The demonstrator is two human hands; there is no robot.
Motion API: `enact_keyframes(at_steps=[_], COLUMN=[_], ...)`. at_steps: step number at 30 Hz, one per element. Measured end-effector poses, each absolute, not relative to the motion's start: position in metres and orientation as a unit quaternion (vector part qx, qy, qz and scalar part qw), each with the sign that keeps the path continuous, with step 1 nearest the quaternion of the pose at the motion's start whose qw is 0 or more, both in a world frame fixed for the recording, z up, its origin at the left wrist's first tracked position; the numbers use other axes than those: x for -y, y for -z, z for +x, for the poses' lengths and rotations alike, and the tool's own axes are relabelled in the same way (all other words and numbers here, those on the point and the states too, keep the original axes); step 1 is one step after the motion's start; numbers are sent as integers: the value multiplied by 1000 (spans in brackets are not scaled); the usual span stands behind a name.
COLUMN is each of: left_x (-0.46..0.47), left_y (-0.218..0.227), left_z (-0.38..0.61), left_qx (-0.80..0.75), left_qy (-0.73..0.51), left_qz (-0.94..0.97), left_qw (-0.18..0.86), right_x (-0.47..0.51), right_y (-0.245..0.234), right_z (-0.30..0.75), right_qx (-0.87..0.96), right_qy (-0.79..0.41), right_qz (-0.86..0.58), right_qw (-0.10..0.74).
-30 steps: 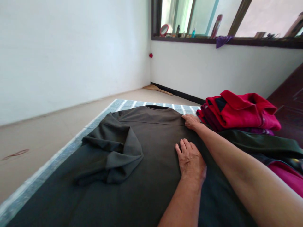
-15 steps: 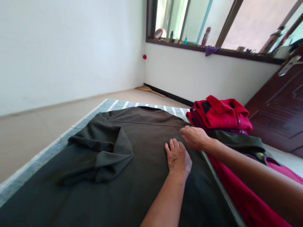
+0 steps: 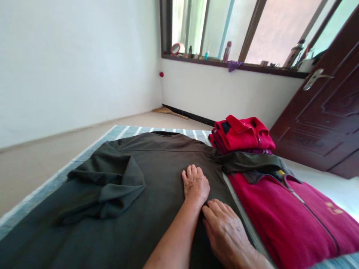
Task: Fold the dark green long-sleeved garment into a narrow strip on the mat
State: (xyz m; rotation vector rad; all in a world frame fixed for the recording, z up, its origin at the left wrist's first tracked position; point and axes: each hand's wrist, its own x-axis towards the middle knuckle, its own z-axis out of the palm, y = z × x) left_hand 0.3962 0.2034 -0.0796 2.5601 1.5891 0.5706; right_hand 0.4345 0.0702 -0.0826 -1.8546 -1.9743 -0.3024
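The left hand point(image 3: 195, 185) is held open and pressed flat, palm down, with its fingers slightly parted and nothing gripped. The right hand point(image 3: 226, 231) is kept just beside the left wrist, half open with its fingers gently curved, and is rested on the cloth; no pinched fold can be made out beneath it. Both are placed on the dark olive long-sleeved top point(image 3: 165, 164), which is spread out flat, with its collar point(image 3: 165, 133) directed toward the far edge of the striped grey-and-white mat point(image 3: 131, 130). One sleeve point(image 3: 106, 183) is folded back over the body of the top, near the mat's left edge, while the other sleeve point(image 3: 249, 161) is extended to the right, across the magenta zip jacket point(image 3: 283, 220). That jacket is laid beyond the mat's right edge, and a small gold emblem point(image 3: 333, 208) is stitched on it. A folded red zip jacket point(image 3: 242, 134) is stacked on darker garments near the mat's far right corner. Further off, a dark wooden door point(image 3: 316, 119) with a metal handle point(image 3: 315, 79) is seen at the right, and a soft broom point(image 3: 168, 111) is lying on the floor against the far wall, below a windowsill point(image 3: 252, 68) lined with small bottles and a round mirror point(image 3: 175, 49).
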Motion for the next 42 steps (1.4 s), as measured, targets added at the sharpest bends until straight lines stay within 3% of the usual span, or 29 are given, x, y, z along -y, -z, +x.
enact_keyframes(at_steps=[6, 25, 31, 42], left_x=[-205, -213, -246, -324], left_y=[79, 52, 42, 63], left_z=[396, 403, 419, 454], left_qx=[-512, -518, -506, -452], left_qy=[-184, -35, -36, -62], left_qz=[839, 855, 862, 890], left_qw=[26, -12, -21, 4], right_x=[-75, -75, -76, -83], right_y=[102, 93, 97, 116], right_z=[432, 429, 427, 420], right_qx=[689, 700, 702, 677], right_qy=[193, 132, 122, 164], right_qz=[-657, -673, -673, -667], right_qw=[237, 196, 198, 263])
